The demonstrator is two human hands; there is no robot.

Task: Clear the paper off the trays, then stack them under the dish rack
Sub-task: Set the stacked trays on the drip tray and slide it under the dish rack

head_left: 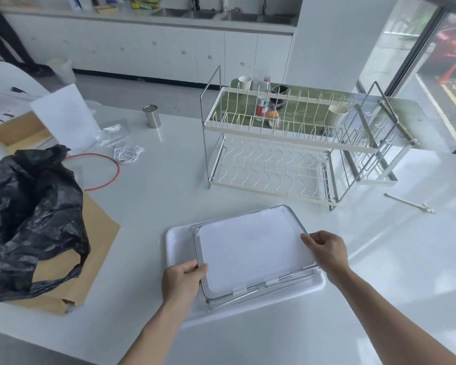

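Observation:
A metal-rimmed tray [295, 218] lies on top of a larger white tray [179, 233] on the white table, close in front of me. A white paper sheet [253, 248] covers the upper tray's inside. My left hand [183, 283] grips the upper tray's left edge, thumb on the rim. My right hand [325, 250] pinches its right edge where the paper ends. The two-tier wire dish rack [271, 143] stands behind the trays, its lower shelf just above the table.
A black plastic bag [29, 219] lies on brown cardboard [95, 241] at the left. Behind it are a red-rimmed lid [116, 169], white cables [127, 152], a metal cup [152, 115] and a white sheet [66, 114]. A thin metal tool [408, 202] lies right of the rack.

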